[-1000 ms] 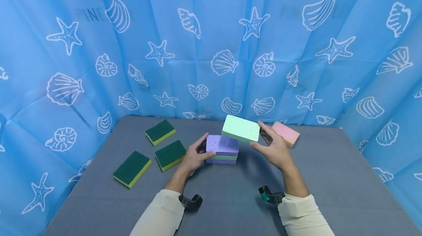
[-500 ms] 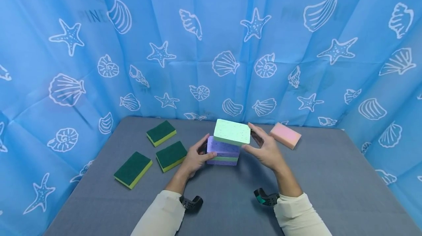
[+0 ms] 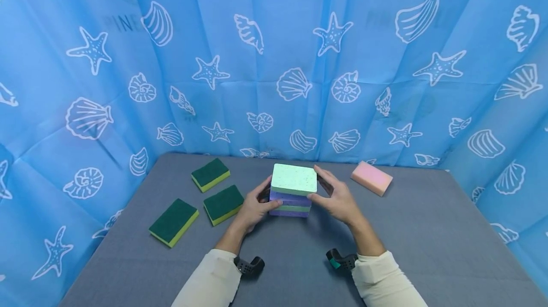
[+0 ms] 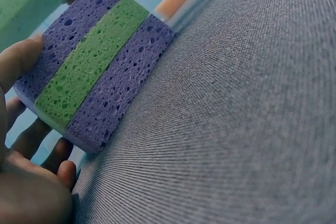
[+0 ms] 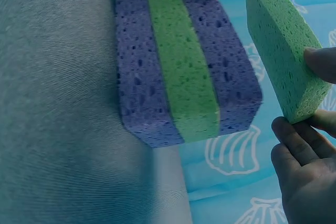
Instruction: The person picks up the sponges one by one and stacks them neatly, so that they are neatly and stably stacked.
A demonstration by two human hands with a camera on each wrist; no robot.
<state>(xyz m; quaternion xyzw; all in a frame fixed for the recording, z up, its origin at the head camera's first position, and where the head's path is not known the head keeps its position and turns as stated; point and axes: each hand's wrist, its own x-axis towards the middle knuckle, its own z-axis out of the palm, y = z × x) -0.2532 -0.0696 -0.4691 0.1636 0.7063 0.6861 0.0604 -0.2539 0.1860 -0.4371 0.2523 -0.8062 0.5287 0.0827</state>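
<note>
Three sponges are stacked on the table: an upper purple sponge, a green sponge in the middle and a lower purple sponge. My left hand grips the stack at its left end, thumb on the front of the upper purple sponge and fingers behind. Over the stack, my right hand pinches a light green sponge by its right end, thumb in front and fingers at the back. A gap shows between this sponge and the stack in the right wrist view.
Several more sponges lie on the grey table. Green-and-yellow scouring sponges are spread out on the left, and a pink sponge is at the back right. A blue shell-print curtain hangs behind the table.
My right hand has moved left and down, bringing the light green sponge from the upper right to just above the stack. My left hand stays on the stack.
</note>
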